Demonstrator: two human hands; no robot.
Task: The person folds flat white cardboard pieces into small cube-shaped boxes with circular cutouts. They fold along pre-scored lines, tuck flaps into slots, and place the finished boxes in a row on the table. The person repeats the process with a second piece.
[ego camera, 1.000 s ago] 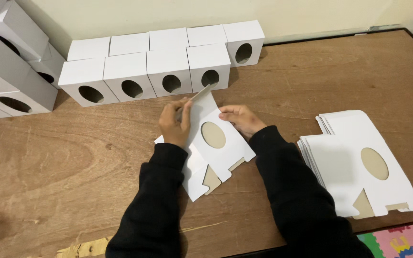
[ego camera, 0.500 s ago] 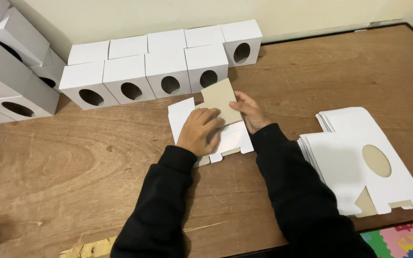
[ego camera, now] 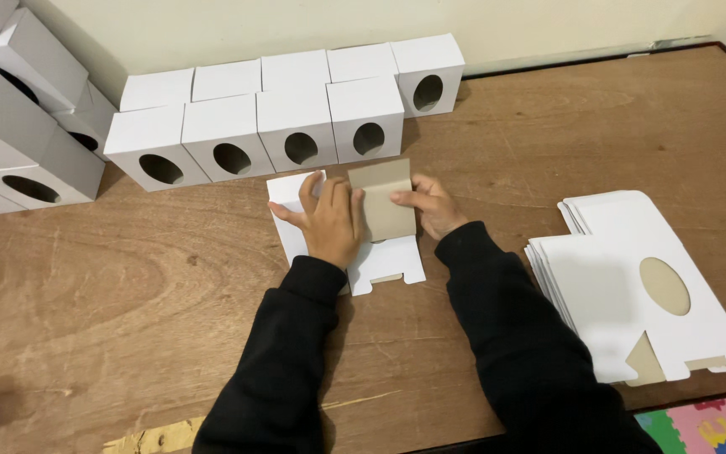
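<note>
While folded, carton blank (ego camera: 382,212) lies under both fingers (ego camera: 335,198).

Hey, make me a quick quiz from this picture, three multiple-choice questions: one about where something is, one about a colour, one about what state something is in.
1. Where does the stack of flat box blanks lie?
A. At the table's right side
B. On top of the folded boxes
C. Under the left hand

2. What colour is the folded-over panel that the hands hold?
A. Black
B. Brown
C. Pink

3. How is the blank under the hands?
A. Fully made into a box
C. Torn in two
B. Lying on the table, partly folded

Answers: 1 A, the stack lies on the wooden table beside the right sleeve. 2 B, its unprinted side shows brown between the left hand and right hand. 3 B, one panel is turned over and the rest lies flat.
</note>
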